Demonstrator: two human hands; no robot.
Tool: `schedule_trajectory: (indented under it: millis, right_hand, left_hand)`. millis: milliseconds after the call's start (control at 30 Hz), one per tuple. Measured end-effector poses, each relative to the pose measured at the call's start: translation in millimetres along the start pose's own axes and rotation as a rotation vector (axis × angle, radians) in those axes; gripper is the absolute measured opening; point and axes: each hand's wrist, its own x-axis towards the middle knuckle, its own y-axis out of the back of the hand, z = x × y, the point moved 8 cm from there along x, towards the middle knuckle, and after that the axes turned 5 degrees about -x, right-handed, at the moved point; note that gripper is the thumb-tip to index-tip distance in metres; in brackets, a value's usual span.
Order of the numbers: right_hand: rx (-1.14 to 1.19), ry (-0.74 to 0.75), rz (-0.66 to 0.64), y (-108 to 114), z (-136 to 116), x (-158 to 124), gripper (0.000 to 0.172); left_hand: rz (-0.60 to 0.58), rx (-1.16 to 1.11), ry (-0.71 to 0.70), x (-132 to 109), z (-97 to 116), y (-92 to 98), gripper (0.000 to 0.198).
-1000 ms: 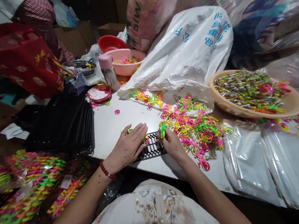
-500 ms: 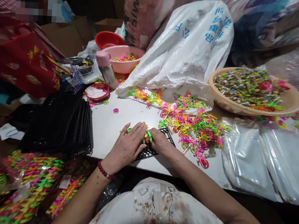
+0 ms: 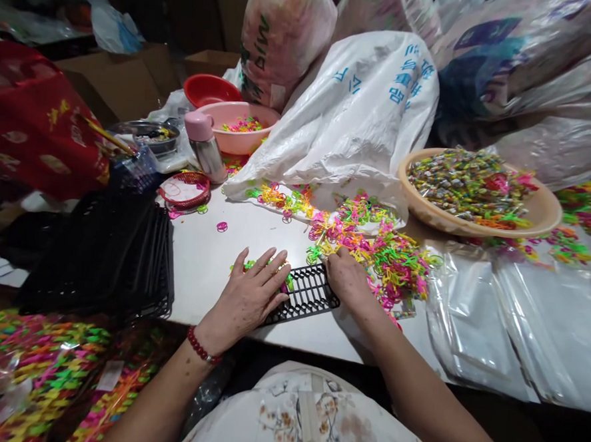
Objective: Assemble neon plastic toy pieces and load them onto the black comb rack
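Note:
A black slotted plastic rack [image 3: 311,292] lies on the white table in front of me. My left hand [image 3: 254,288] rests flat over the rack's left part with its fingers spread. Small bright plastic pieces show past its fingers, green ones among them. At the rack's right end is my right hand [image 3: 347,277], its fingers curled together by the edge of a loose pile of colourful plastic pieces [image 3: 398,260]. Whatever those fingers hold is hidden from me.
Stacked black racks [image 3: 108,256] stand at left. Behind are a white sack [image 3: 352,111], a pink-lidded flask [image 3: 204,149], a pink basin [image 3: 245,138] and a small red basket [image 3: 187,191]. A beige basin [image 3: 540,219] and clear plastic bags [image 3: 475,312] lie at right.
My right hand has moved right, from beside the left hand to the rack's right end, uncovering more slots. The left hand has stayed over the rack, its fingers now more spread.

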Motion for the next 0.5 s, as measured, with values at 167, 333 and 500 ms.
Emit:
schedule_trajectory:
  millis: [167, 333, 500]
  right_hand:
    - [0.152, -0.035, 0.056, 6, 2, -4, 0.021]
    - [0.945, -0.021, -0.037, -7, -14, -9, 0.013]
    - [1.393, 0.073, -0.170, -23, -62, -11, 0.032]
  left_hand:
    - [-0.025, 0.004, 0.037, -11, -4, 3.1, 0.045]
    - [-0.062, 0.012, 0.037, -15, -4, 3.6, 0.055]
    - [-0.069, -0.009, 0.046, -13, -5, 4.5, 0.064]
